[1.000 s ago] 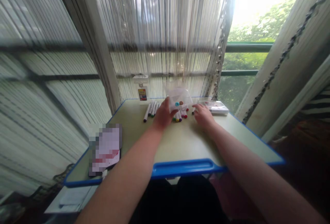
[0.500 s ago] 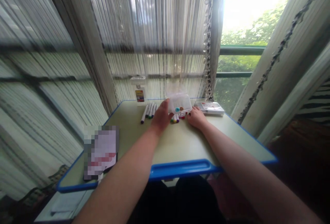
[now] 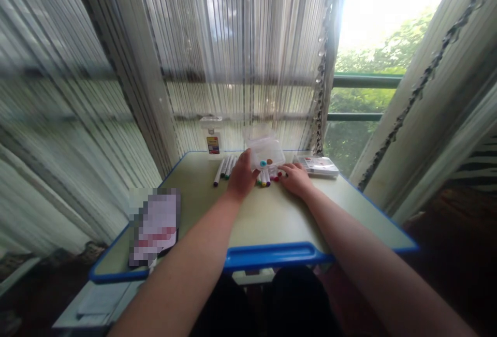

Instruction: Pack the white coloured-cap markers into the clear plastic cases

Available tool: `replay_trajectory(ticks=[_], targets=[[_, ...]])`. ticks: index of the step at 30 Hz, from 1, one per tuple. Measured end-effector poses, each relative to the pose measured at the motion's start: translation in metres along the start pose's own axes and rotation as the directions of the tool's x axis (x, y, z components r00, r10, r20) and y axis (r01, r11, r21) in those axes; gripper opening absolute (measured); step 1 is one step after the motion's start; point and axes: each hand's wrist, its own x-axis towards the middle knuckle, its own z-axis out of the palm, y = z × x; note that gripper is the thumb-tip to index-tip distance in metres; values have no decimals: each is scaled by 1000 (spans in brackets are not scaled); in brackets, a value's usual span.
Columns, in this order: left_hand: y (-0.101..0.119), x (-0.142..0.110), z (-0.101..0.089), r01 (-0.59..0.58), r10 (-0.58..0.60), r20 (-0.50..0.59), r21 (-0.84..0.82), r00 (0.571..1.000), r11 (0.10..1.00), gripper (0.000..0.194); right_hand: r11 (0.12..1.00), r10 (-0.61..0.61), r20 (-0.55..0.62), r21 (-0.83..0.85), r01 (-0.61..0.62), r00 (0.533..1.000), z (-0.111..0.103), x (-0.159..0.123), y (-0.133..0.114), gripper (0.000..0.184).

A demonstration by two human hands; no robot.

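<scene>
A clear plastic box (image 3: pixel 267 151), its lid up, is tilted in my left hand (image 3: pixel 242 177), whose thumb and fingers grip its left side. A marker with a light blue cap (image 3: pixel 263 163) and one with a brown cap (image 3: pixel 269 161) show at the box's near end. Just below the box, several markers (image 3: pixel 264 184) with green, yellow, purple and red caps lie on the table. My right hand (image 3: pixel 297 179) rests at their right end, thumb and fingers apart around the red and dark caps. Its fingertips are partly hidden.
Several white markers (image 3: pixel 220 174) lie left of my left hand. A flat clear case (image 3: pixel 320 166) sits at the back right. A clear hanging package with a label (image 3: pixel 213 145) stands at the back. A blurred-out item (image 3: pixel 157 223) lies on the left of the blue-edged table (image 3: pixel 267 223).
The box has shifted slightly left and tilts a little more in my left hand. My right hand's fingers have moved slightly left over the red-capped markers. The view has shifted slightly.
</scene>
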Motion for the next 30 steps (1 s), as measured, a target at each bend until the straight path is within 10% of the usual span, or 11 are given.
replay_trajectory(ticks=[16,30], targets=[[5,1,-1,44,-44,-24,-21,999,999,45,999,31,-16,-10,-31,999,-6,-1,-3,27],[-2,1,2,16,-20,-51,-67,999,998,47,978,201,-431,136,-157,879,-17,1,11,30]])
